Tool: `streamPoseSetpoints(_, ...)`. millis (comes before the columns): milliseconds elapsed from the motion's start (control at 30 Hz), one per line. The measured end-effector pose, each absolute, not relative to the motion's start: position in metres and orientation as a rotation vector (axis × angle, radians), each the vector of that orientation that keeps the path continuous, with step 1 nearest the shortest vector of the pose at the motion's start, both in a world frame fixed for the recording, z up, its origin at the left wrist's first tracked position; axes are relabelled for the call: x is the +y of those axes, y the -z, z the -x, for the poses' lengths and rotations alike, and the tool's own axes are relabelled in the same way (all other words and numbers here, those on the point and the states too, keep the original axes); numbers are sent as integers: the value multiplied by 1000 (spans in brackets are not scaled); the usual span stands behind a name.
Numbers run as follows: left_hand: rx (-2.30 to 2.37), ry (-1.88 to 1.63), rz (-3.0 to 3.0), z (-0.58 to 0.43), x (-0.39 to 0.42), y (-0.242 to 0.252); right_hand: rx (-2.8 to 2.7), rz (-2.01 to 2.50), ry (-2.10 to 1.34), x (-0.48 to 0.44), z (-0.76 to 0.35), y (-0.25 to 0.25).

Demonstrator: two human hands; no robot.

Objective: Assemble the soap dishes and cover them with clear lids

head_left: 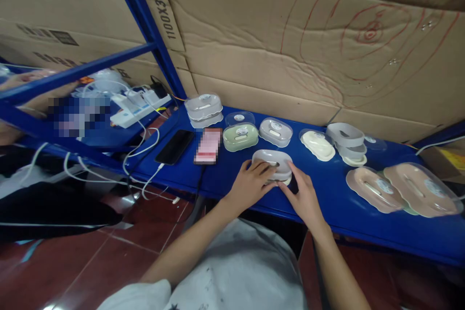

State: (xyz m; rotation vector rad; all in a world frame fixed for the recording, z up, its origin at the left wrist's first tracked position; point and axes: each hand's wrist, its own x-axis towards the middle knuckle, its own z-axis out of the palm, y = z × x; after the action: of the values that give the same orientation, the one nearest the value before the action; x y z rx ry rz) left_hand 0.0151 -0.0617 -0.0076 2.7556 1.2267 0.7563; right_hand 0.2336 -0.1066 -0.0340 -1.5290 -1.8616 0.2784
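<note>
At the front edge of the blue shelf I handle a grey oval soap dish (270,155) with a hole in its tray and a pale base under it. My left hand (255,181) grips its left and near side, fingers bent over the tray. Around its right end curves my right hand (302,196), thumb at the near rim and fingers along the far side. Just behind stand a lidded grey soap box (276,132) and a lidded green soap box (240,136). To the right are a cream soap dish (317,145) and stacked grey trays (346,138).
Lidded pink soap boxes (376,189) lie at the right, stacked grey boxes (204,110) at the back left. A black phone (175,147) and a lit phone (208,146) trail cables. Another person's arm (39,87) shows beyond the blue frame (119,55), near a power strip (140,111).
</note>
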Motion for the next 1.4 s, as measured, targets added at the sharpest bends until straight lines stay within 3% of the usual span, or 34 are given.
streamPoseSetpoints(233,1028,-632,-2900,-1,-66,6,-2002,1590,-41,-112,-233,43)
streamPoseSetpoints(333,960,-767,-2805,12,-36,-12,-2006,1589,-10,-112,-234,44)
streamPoseSetpoints(400,1158,-875,-2724,26,1,-31,-2004,1586,-18,-111,-234,45)
streamPoseSetpoints(533,1517,-551,-2571,55,93,-60,-2008,1594,-27,-112,-235,46)
streamPoseSetpoints(800,1359,-216,-2470,68,185,-45,-2011,1605,-33,-112,-234,47)
streamPoseSetpoints(1167,1291,-718,-2336,59,180,-33,-2006,1609,-45,-113,-232,44)
streamPoseSetpoints(1400,1110,-1307,-2315,44,58,-53,-1907,1605,-189,-115,-228,36)
